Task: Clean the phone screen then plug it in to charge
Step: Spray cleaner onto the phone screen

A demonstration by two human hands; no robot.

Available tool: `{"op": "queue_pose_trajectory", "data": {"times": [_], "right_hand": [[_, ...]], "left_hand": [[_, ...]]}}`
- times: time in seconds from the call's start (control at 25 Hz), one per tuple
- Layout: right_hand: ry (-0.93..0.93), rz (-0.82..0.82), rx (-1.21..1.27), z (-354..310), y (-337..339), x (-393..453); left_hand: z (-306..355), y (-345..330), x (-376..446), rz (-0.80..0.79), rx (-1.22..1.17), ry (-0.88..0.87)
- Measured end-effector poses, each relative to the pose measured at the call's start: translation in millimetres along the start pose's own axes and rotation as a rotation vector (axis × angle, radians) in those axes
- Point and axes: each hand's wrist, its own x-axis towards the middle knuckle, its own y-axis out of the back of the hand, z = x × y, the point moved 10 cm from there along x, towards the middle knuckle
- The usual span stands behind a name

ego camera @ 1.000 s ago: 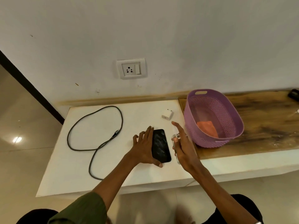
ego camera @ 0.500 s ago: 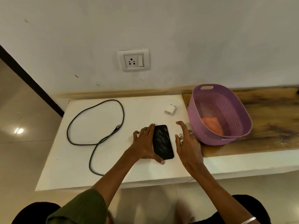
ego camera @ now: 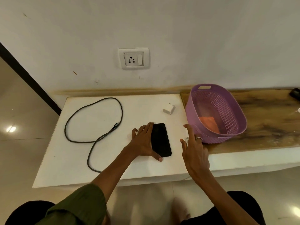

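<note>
Phone (ego camera: 161, 140) on white ledge (ego camera: 78, 153), left hand (ego camera: 142, 143) steadying it; right hand (ego camera: 195, 153) fingers spread.

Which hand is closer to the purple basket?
The right hand is closer: its fingers reach almost to the purple perforated plastic basket, just at its near left side. The left hand lies farther left, resting on the black phone.

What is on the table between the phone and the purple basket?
In the head view, the right hand hovers between the phone and the purple basket, fingers spread. Something small and clear sits behind its fingers; I cannot tell what.
</note>
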Motion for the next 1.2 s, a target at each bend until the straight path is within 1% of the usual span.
{"op": "queue_pose_trajectory", "data": {"times": [0.08,0.24,0.44,0.48,0.56,0.68,0.72,0.76,0.84,0.92,1.04,1.2], "right_hand": [[-0.024,-0.024,0.01,4.9,-1.6,-4.0],[-0.129,-0.091,0.102,20.8,-6.9,-12.9],[-0.124,-0.055,0.081,22.4,2.7,-19.9],[-0.112,-0.04,0.098,22.3,5.0,-20.7],[-0.075,-0.024,0.162,20.0,8.4,-22.2],[-0.032,-0.029,0.291,13.7,8.6,-22.5],[-0.016,-0.03,0.319,10.2,8.5,-20.7],[0.0,-0.029,0.346,6.8,8.2,-19.2],[0.034,-0.024,0.395,-1.4,8.5,-17.4],[0.052,-0.033,0.439,-7.8,7.2,-16.9],[0.057,-0.041,0.494,-13.6,4.7,-14.0],[-0.026,-0.054,0.5,-15.6,-2.1,-6.4]], "left_hand": [[0.4,0.6,0.0,-0.002,0.009,-0.001],[2.3,2.1,-0.8,0.0,0.012,0.001],[7.4,5.1,-4.8,0.015,0.046,-0.025],[8.5,6.6,-7.5,0.039,0.033,-0.033],[3.1,18.9,-15.8,0.153,-0.019,-0.015],[-27.3,51.0,-37.5,0.434,-0.085,0.031],[-41.0,57.9,-44.1,0.493,-0.108,0.045],[-54.0,59.9,-48.2,0.509,-0.145,0.063],[-70.3,52.7,-50.6,0.462,-0.256,0.09],[-73.4,47.3,-50.9,0.457,-0.337,0.106],[-71.1,54.1,-54.6,0.584,-0.352,0.097],[-63.1,77.4,-63.6,0.644,-0.628,0.111]]}}
